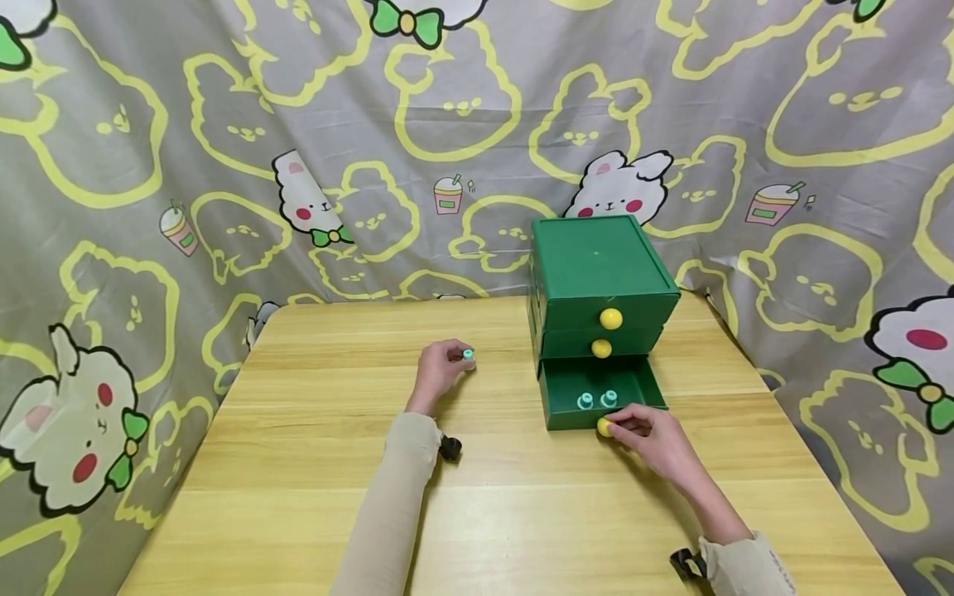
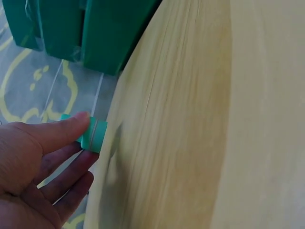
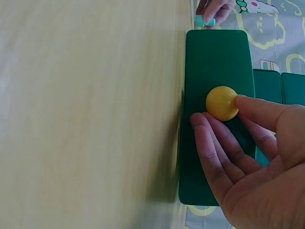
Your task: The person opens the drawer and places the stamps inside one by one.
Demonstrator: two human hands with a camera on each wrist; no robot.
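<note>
My left hand (image 1: 441, 371) pinches a small teal peg-like piece (image 2: 94, 135) between thumb and fingers, just above the wooden table left of the green drawer cabinet (image 1: 604, 257). In the left wrist view the piece shows a wide round base and a pale ring. At the cabinet's pulled-out bottom drawer (image 1: 555, 418), my right hand (image 1: 656, 439) has its thumb and fingertips on the round yellow knob (image 3: 222, 103), pinching it. Two similar teal pieces, a left one (image 1: 585, 401) and a right one (image 1: 609, 399), stand inside that drawer.
The upper two drawers, with a top yellow knob (image 1: 610, 319) and a middle yellow knob (image 1: 600, 348), are closed. A grey patterned curtain (image 1: 462, 248) hangs behind and beside the wooden table (image 1: 298, 463). The cabinet stands near the table's back right.
</note>
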